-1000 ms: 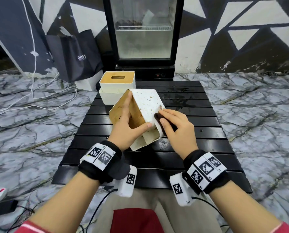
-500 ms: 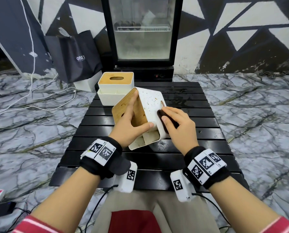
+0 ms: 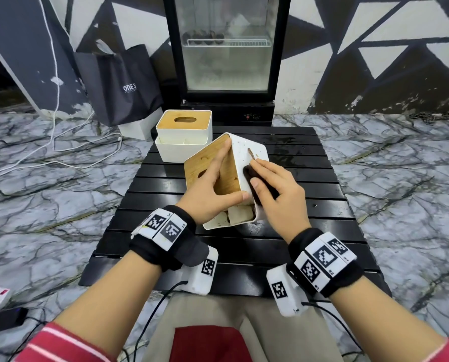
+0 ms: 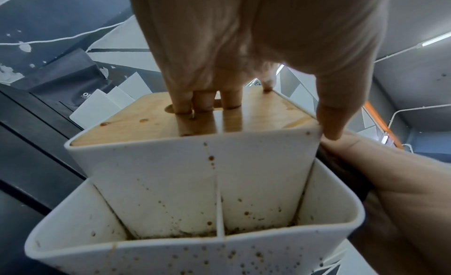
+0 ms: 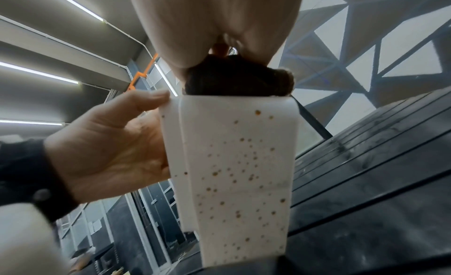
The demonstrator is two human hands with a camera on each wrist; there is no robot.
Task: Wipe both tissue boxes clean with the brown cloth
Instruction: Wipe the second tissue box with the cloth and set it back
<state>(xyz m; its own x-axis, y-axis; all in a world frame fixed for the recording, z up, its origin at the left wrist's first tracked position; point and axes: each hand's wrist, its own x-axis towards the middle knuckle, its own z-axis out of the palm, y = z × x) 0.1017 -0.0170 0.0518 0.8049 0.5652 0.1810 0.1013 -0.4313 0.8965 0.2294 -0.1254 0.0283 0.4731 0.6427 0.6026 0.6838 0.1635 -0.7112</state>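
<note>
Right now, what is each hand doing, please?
Left hand: grips the tilted tissue box.
Right hand: presses the brown cloth on the box's side.

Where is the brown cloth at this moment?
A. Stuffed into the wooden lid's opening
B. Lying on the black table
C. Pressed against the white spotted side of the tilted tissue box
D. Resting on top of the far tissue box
C: the right hand presses the brown cloth against the white, spotted side of the tilted tissue box, which the left hand steadies at its wooden lid.
</note>
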